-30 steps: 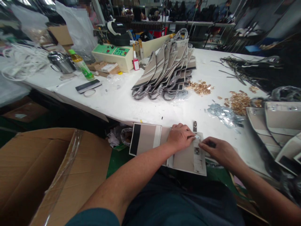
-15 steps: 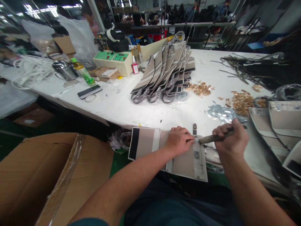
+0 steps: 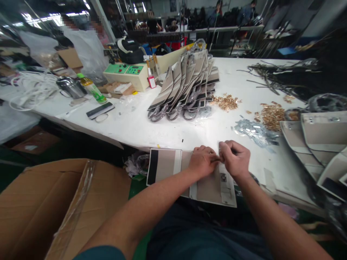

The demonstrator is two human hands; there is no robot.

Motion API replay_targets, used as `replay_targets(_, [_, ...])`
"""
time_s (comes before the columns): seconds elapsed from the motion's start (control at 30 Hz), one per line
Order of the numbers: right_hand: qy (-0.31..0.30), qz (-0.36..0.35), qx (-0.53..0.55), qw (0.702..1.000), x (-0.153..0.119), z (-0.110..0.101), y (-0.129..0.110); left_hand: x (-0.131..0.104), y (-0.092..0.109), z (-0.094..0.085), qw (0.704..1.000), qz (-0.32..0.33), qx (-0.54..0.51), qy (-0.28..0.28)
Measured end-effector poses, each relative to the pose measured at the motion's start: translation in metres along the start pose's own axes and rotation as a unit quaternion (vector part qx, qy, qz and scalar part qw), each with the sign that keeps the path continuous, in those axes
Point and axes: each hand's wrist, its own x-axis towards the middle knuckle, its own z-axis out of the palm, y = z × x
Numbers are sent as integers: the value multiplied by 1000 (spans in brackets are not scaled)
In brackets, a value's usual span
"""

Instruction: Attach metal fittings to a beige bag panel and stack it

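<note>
right hand (image 3: 234, 157): fingers curled in (cannot tell whether around anything)
left hand (image 3: 203, 161): just beside, atop panel (image 3: 207, 189), hold also unclear
silvery pieces (image 3: 252, 130): beyond, rightward

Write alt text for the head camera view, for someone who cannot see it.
A person's bare left hand and right hand come close together over a flat beige panel at the near edge of a white table. Beyond are small gold-coloured pieces, flat silvery pieces and leaning beige-and-black panels.
</note>
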Motion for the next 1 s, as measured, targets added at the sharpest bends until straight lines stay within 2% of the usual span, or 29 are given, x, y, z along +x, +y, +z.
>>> replay_targets(0.1, [-5, 7, -26, 1000, -1, -2, -1, 4, 2, -12, 999, -26, 4, -38])
replay_targets(0.27, [5, 46, 6, 999, 2, -9, 0, 12, 3, -29, 986, -131, 29, -98])
replay_targets(0.4, [33, 38, 23, 998, 3, -7, -1, 19, 2, -32, 978, -162, 25, -133])
replay_targets(0.5, [21, 30, 22, 999, 7, -5, -6, 27, 0, -32, 970, -184, 13, -161])
replay_targets(0.6, [-12, 10, 22, 1000, 10, -1, -15, 35, -2, -33, 964, -193, -3, -185])
replay_targets(0.73, [-116, -11, -34, 993, 10, 5, -21, 41, -5, -32, 959, -190, -21, -208])
replay_targets(0.83, [-166, -25, -71, 983, 9, 5, -16, 41, -5, -32, 958, -191, -27, -212])
replay_targets(0.9, [-176, -30, -83, 980, 8, 2, -11, 40, -5, -33, 958, -193, -30, -212])
replay_targets(1.0, [-149, -3, -57, 987, 11, -2, -6, 38, -3, -37, 956, -202, -30, -209])
